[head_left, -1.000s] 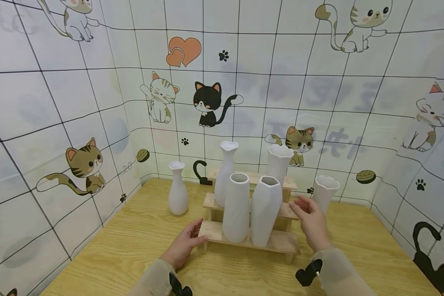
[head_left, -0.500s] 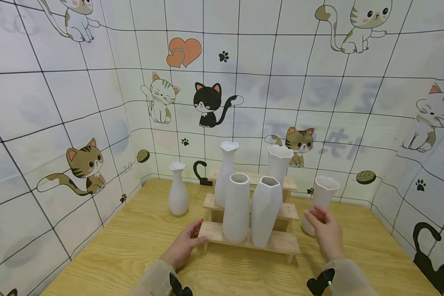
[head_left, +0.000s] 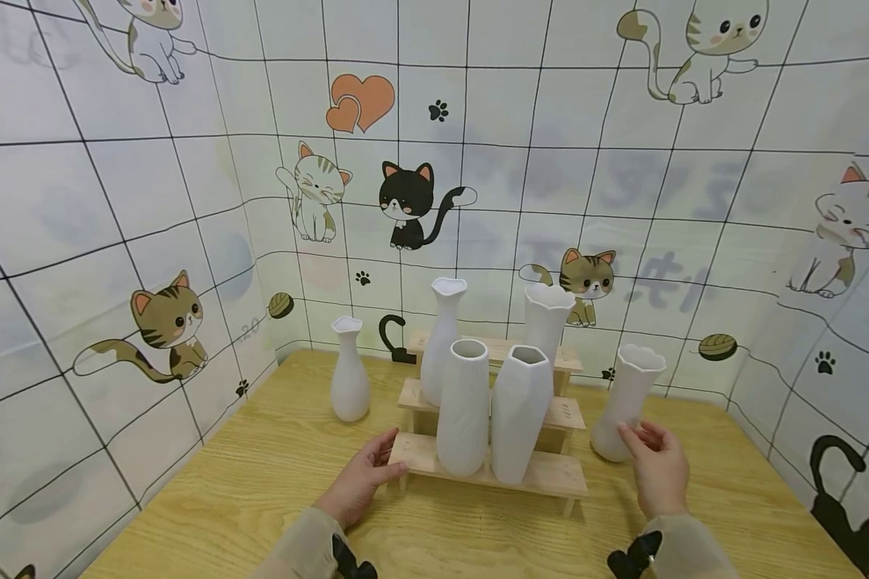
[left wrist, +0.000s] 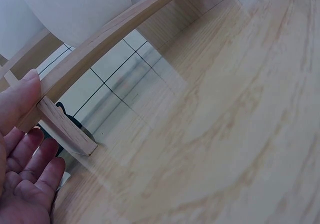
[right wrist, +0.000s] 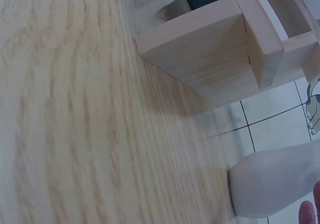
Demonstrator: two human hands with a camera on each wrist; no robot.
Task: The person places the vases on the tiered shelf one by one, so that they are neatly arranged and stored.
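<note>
A three-tier wooden stand (head_left: 565,474) holds several white vases. On its lowest step are a cylindrical vase (head_left: 463,410) and a faceted vase (head_left: 523,414); a slim-necked vase (head_left: 442,346) and a fluted-rim vase (head_left: 546,318) stand behind. My left hand (head_left: 358,478) grips the left end of the lowest step, thumb on top and fingers below, as the left wrist view shows. My right hand (head_left: 659,470) is at another scalloped-rim vase (head_left: 630,394) right of the stand, thumb overlapping its lower body. In the right wrist view, only fingertips (right wrist: 306,213) show beside this vase.
A small narrow-necked vase (head_left: 349,382) stands on the wood-grain table (head_left: 478,535) left of the stand. Walls covered in cat-print tile sheeting (head_left: 500,185) close in the back and sides.
My right hand has moved from the stand's right side, rightward and down to the scalloped vase's lower body. My left hand and all vases stay where they were.
</note>
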